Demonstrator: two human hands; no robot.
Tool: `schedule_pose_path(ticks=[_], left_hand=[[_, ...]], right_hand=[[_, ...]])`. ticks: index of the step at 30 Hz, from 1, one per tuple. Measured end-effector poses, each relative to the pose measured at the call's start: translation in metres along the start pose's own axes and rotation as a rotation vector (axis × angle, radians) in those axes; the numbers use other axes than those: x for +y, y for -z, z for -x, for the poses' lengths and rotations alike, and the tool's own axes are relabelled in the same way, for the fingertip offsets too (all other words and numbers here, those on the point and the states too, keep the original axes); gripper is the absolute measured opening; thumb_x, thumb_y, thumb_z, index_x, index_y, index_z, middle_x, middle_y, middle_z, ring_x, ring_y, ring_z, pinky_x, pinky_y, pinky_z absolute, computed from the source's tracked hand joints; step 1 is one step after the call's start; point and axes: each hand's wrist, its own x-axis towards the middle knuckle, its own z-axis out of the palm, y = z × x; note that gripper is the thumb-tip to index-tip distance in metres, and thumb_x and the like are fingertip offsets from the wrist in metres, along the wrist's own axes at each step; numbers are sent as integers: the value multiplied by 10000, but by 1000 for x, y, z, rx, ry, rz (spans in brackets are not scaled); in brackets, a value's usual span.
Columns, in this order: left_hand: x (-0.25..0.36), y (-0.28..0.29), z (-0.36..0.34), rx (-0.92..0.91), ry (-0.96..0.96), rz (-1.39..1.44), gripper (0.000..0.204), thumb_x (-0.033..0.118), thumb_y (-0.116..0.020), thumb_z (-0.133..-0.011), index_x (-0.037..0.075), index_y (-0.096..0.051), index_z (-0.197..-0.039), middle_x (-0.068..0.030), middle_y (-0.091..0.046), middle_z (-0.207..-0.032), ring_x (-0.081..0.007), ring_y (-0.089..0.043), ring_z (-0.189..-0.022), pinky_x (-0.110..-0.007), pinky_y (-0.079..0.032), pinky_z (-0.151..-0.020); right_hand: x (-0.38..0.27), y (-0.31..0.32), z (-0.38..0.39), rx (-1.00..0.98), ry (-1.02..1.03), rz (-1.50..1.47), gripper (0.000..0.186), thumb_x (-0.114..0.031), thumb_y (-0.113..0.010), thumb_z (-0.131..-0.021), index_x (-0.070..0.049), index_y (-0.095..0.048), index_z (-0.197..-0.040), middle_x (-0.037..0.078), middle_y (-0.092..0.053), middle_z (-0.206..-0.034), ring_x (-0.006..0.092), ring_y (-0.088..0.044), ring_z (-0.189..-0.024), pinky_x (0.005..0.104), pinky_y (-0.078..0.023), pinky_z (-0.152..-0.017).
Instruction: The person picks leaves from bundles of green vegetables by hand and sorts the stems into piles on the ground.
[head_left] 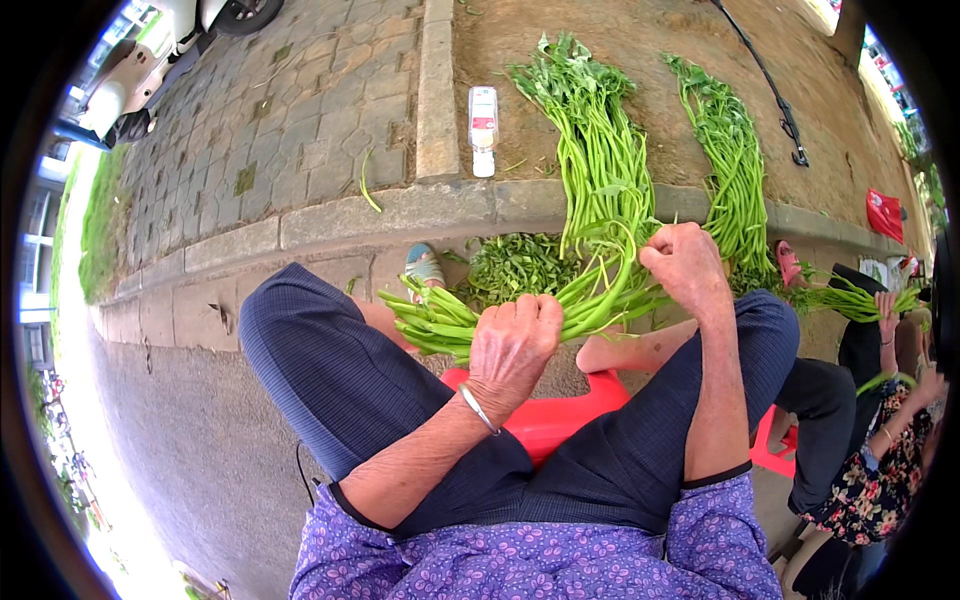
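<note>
My left hand (515,345) is closed round a bunch of long green vegetable stems (430,325), held crosswise above my lap. A bracelet circles that wrist. My right hand (690,265) is pinched at the bunch's leafier right end, on a curved stem (630,262) that arches up out of it; its fingertips are partly hidden. Just beyond my hands, a large pile of long-stemmed greens (605,140) lies across the kerb, leaves pointing away. A second, narrower pile (730,150) lies to its right. Loose leaves (515,270) are heaped on the ground between my feet.
I sit on a red plastic stool (560,420). A clear bottle with a label (483,130) lies by the stone kerb (330,222). At right, another person (890,430) handles similar greens. A black stick (765,75) and a red bag (884,214) lie on the dirt.
</note>
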Motion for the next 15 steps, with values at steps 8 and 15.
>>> schedule_pose_path(ticks=[8,15], left_hand=[[-5,-5,2,-84,212,267,211,59,-651,-699,48,-538,-877,-127,-562,-749,-324,-604,-681,-424,-471,-590],[-10,-4,-3,-132,404,553,150,159,-688,-798,31,-624,-840,-154,-617,-661,-326,-601,-598,-394,-454,-568]], right_hand=[[9,6,5,-37,-34,-965,95,-121,-621,-839,-27,-623,-852,-29,-538,-639,51,-491,-507,214,-432,-485],[-4,5,14,-132,60,-1405,110,-117,-632,-840,-49,-601,-921,0,-591,-768,73,-542,-595,214,-425,-496]])
